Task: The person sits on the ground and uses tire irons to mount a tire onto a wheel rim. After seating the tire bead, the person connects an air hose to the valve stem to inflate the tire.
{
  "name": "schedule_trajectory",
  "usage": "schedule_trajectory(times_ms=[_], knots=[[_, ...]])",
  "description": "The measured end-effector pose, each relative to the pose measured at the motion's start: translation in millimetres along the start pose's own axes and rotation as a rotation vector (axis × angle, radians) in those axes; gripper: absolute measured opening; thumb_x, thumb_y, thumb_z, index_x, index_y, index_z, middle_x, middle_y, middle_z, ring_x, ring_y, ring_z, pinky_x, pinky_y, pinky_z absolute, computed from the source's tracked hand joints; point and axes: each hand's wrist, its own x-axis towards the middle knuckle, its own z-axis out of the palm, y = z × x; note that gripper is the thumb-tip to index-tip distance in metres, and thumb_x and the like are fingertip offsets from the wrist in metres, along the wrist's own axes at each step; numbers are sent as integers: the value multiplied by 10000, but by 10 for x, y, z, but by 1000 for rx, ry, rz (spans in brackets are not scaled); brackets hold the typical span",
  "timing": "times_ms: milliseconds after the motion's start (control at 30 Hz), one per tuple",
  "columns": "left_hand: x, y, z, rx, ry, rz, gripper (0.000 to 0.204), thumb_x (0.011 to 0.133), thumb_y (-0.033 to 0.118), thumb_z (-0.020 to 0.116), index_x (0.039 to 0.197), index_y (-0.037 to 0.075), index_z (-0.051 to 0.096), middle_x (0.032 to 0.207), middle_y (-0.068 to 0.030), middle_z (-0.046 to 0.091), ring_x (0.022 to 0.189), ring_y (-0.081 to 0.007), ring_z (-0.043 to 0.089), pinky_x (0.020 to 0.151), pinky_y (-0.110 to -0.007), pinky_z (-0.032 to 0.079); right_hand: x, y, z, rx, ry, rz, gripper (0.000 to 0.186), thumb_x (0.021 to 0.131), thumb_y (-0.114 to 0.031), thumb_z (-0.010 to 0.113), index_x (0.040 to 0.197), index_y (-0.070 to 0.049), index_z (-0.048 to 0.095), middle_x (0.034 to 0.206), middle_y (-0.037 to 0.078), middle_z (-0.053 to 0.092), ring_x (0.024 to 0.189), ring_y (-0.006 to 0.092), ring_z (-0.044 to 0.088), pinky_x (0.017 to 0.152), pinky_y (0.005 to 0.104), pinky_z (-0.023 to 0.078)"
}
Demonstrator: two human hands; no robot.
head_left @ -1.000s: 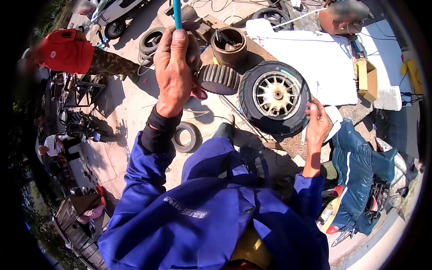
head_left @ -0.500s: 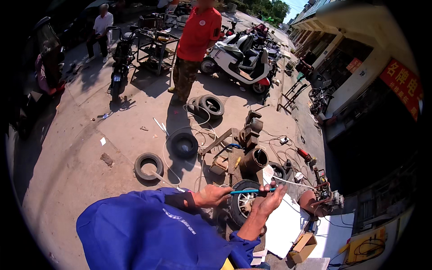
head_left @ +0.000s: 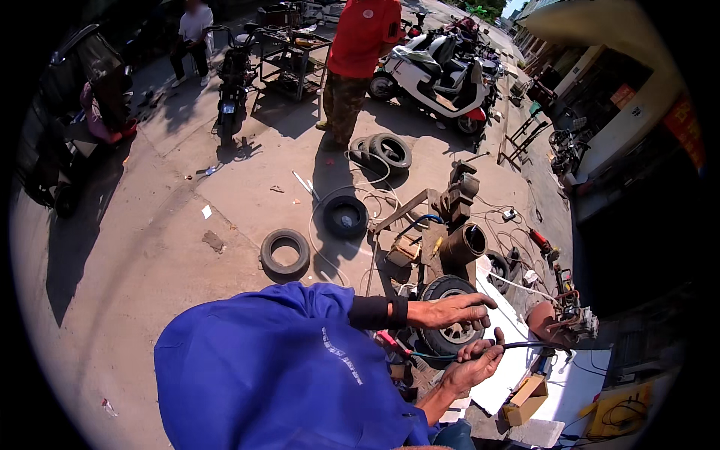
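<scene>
My left hand [head_left: 448,310] reaches over a scooter wheel [head_left: 447,288], its fingers stretched out, with nothing seen in them. The wheel has a black tyre and a pale spoked rim, partly covered by my hands. Lower down, my right hand [head_left: 475,366] is closed on a cable [head_left: 534,344]. Its dark length sticks out to the right beyond my fingers, and a teal stretch runs left below the wheel. A red-handled tool [head_left: 391,344] lies beside my left wrist, its kind hard to make out.
A metal cylinder [head_left: 463,244] stands on the work stand beyond the wheel. White sheets [head_left: 501,309] and a cardboard box [head_left: 526,401] lie at the right. Loose tyres [head_left: 286,255] and a hose [head_left: 315,238] are on the ground. Farther off stand a person in red [head_left: 361,41] and scooters [head_left: 435,84].
My left hand has let go of the cable and moved right, fingers extended. My right hand has come down, still holding the cable. The head view has shifted left.
</scene>
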Motion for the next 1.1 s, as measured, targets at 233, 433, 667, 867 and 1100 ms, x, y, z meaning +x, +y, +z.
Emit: schedule_trajectory(times_ms=[233,433,667,867,1100], knots=[[188,-337,338,21,-44,7,522,1132,440,393,1379,-2,521,1167,-133,626,1105,-214,587,994,-363,476,-464,615,-483,-488,158,126,473,1089,-340,516,1201,112,592,1020,158,661,883,195,624,789,337,509],[-85,-443,306,68,56,-466,435,1122,362,443,1379,14,402,1177,-216,547,1127,-318,581,1003,-423,463,-1030,1120,-537,-476,78,450,426,1077,-281,546,1172,128,619,1049,167,682,925,216,632,817,354,514],[125,-631,12,122,2,-650,336,1130,280,464,1329,20,539,963,-125,621,890,-199,590,799,-356,494,-1013,1215,-308,-520,-62,638,333,1032,-235,616,1123,81,666,936,185,731,826,267,672,769,401,515],[90,-870,10,112,-28,-895,354,1124,277,491,1269,-9,642,749,30,501,685,-70,450,588,-259,400,-662,1221,-342,-311,74,646,506,1074,-388,597,1400,-2,559,1167,102,704,1027,207,651,929,348,503],[-287,-1166,125,486,-279,-829,386,1114,350,492,1214,8,642,763,-127,609,695,-234,561,679,-384,476,-114,1434,-808,188,670,578,501,1056,-350,640,1410,-33,480,1148,134,685,943,203,690,783,377,580]])
